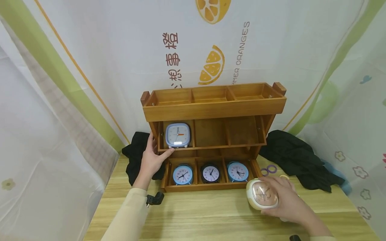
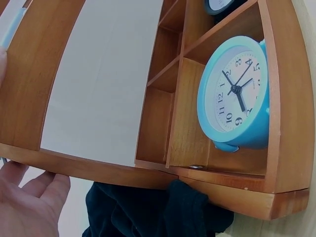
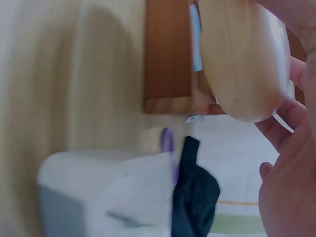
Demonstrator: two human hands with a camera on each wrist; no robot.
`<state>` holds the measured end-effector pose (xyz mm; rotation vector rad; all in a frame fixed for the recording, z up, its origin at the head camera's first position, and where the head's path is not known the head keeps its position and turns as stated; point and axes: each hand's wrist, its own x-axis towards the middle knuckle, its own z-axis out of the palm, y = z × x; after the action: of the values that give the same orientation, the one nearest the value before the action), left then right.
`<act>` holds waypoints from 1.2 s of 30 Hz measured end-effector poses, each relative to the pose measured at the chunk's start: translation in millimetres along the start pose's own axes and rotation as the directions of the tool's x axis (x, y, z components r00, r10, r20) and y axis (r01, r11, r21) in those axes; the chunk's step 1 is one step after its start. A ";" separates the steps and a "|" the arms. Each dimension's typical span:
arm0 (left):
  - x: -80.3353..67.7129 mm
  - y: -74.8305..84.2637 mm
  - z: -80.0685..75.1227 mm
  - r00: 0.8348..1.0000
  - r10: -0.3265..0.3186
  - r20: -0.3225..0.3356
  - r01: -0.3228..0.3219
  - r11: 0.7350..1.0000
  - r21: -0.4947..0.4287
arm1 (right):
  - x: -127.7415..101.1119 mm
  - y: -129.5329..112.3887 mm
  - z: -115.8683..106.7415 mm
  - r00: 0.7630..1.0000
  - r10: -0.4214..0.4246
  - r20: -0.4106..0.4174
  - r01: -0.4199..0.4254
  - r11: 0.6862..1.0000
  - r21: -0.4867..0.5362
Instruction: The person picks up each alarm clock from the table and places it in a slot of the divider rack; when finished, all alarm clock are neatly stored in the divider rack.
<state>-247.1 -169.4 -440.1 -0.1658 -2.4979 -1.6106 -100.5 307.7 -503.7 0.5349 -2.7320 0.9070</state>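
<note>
My right hand [image 1: 286, 197] grips a cream-coloured alarm clock [image 1: 262, 194] with a pinkish, shiny face, held just right of a three-tier wooden rack [image 1: 215, 109]. The right wrist view shows that clock [image 3: 237, 64] from its smooth side, fingers curled round it. My left hand [image 1: 152, 160] holds the rack's left side, thumb over the front edge of the middle tier and fingers along the side panel. A lavender alarm clock [image 1: 178, 135] sits in the middle tier's left compartment. The bottom tier holds a blue clock [image 1: 182, 174], a black clock [image 1: 210, 173] and another blue clock [image 1: 238, 171].
Black cloths lie at the left [image 1: 135, 150] and right [image 1: 298, 160] of the rack. Purple loops [image 1: 269, 169] rest by its lower right corner. A white box [image 3: 108, 187] stands near my right hand. A printed curtain [image 1: 120, 50] hangs behind the wooden table [image 1: 193, 214].
</note>
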 end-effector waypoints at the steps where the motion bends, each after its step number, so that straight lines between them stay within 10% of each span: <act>1: 0.1 0.2 -0.2 1.000 -0.001 0.001 0.001 1.000 0.001 | 2.8 -2.7 -2.1 1.000 -0.011 -0.016 0.011 1.000 0.009; 36: -1.0 1.2 -1.4 1.000 -0.009 0.006 0.009 1.000 0.004 | 146.9 -74.7 -34.6 0.973 -0.178 -0.146 0.179 0.984 -0.007</act>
<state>-245.8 -170.2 -438.7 -0.1592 -2.5097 -1.6108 -201.3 233.3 -391.1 0.6753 -2.5045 0.8728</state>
